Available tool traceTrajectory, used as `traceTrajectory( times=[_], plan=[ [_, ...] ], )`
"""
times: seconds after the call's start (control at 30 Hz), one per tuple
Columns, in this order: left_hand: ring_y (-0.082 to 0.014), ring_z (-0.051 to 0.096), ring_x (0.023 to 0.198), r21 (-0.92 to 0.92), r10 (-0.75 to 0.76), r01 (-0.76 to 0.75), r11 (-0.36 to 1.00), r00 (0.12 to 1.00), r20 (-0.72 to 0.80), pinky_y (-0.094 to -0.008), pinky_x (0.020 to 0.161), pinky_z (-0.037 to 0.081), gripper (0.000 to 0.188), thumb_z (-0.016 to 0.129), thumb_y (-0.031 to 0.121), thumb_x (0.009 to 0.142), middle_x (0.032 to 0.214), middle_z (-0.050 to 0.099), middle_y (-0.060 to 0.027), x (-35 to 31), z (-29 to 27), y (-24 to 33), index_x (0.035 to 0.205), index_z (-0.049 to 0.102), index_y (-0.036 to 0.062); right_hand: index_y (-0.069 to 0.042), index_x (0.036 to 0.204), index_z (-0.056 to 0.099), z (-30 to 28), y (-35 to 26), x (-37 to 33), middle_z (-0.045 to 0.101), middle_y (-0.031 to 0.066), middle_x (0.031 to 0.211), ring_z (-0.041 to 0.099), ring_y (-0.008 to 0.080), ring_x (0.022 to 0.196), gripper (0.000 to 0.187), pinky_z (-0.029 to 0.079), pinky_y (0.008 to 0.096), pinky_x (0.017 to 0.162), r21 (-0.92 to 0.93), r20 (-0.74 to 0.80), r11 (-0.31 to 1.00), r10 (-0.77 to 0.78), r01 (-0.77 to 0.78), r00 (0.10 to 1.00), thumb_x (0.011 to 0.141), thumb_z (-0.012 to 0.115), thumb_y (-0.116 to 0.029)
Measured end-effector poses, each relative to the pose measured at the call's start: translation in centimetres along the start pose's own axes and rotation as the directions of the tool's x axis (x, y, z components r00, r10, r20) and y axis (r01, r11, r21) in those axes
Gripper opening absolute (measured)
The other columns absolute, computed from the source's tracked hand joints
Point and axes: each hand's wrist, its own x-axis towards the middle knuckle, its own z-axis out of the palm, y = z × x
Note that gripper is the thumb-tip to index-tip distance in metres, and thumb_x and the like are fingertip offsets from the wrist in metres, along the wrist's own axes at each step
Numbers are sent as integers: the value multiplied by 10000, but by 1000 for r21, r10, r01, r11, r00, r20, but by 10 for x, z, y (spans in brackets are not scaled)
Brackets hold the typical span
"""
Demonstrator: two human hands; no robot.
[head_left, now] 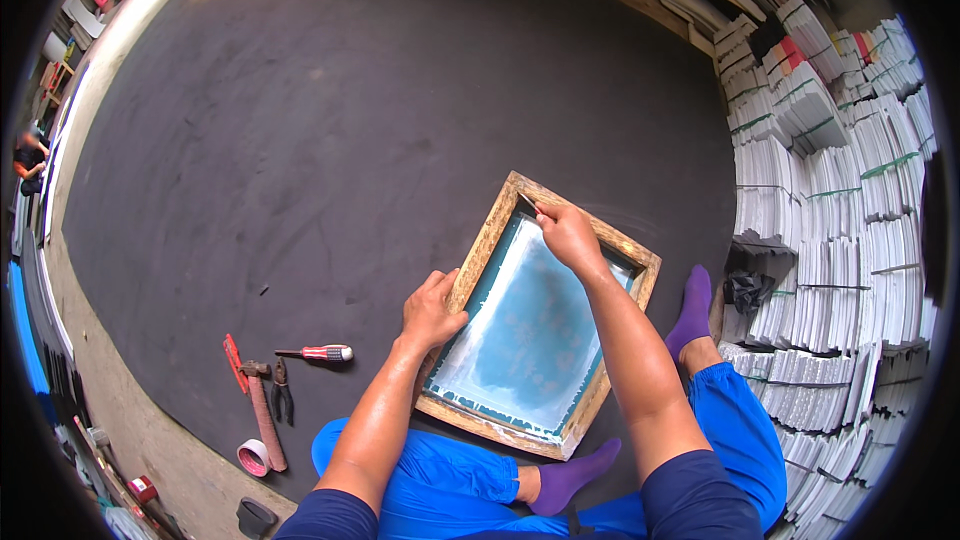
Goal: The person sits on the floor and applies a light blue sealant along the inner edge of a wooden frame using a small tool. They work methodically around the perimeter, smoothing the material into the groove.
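A wooden screen-printing frame point(487, 237) with blue-green mesh point(525, 330), whitish toward its edges, lies tilted across the floor in front of my legs. My left hand point(432, 312) is closed around the frame's left rail, the thumb on the inner side. At the far inner corner, my right hand point(568, 237) pinches a thin, slim tool point(528, 201). Its tip points into the corner where mesh meets wood. My fingers cover most of this tool, so its exact kind does not show.
On the dark mat point(350, 140), left of me, lie a screwdriver point(322, 352), pliers point(283, 396), a hammer point(266, 420), a red long-handled tool point(236, 364) and a tape roll point(254, 457). Bundled white stacks point(835, 270) line the right side. Another person point(30, 158) sits far left.
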Motion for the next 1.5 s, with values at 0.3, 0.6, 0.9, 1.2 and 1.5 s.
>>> traceTrajectory(
  times=[0.3, 0.6, 0.9, 1.2, 1.5],
  plan=[
    [-339, 687, 1044, -10, 20, -20, 1000, 1000, 5, -449, 886, 564, 727, 728, 205, 685, 1133, 644, -99, 0, 0, 2, 1393, 638, 68, -271, 1397, 675, 34, 9, -19, 770, 179, 1098, 723, 432, 1028, 382, 581, 521, 921, -123, -180, 992, -7, -15, 984, 1033, 565, -313],
    [-336, 689, 1051, -21, 8, -8, 1000, 1000, -4, -445, 892, 564, 715, 725, 209, 695, 1145, 652, -94, 0, 1, 3, 1390, 644, 65, -260, 1418, 656, 55, 6, -15, 772, 172, 1059, 739, 400, 952, 386, 594, 520, 836, -252, -280, 964, 8, -81, 960, 1048, 557, -308],
    [-338, 691, 1044, -8, 11, -11, 1000, 1000, -9, -439, 883, 568, 698, 733, 197, 702, 1139, 655, -97, -2, 0, -1, 1382, 648, 61, -120, 1355, 696, 33, 28, -31, 761, 222, 1071, 739, 395, 1009, 396, 563, 453, 874, 19, -409, 998, -49, 62, 911, 1005, 644, -296],
    [-355, 678, 1108, 116, -41, 34, 993, 997, 64, -461, 919, 565, 811, 860, 271, 733, 1200, 635, -125, -4, -5, 9, 1473, 574, 105, -73, 1223, 683, -5, 109, -115, 754, 190, 1020, 727, 383, 982, 292, 547, 471, 864, 162, -469, 980, 176, -112, 865, 973, 670, -225],
    [-370, 690, 1121, 374, -187, 149, 915, 980, 66, -491, 933, 570, 679, 856, 327, 770, 1216, 669, -153, -52, -18, 33, 1346, 636, 43, -47, 1204, 676, -51, 188, -146, 732, 210, 1042, 710, 410, 997, 287, 546, 494, 860, 75, -615, 991, 136, -113, 776, 956, 668, -191]
  ],
)
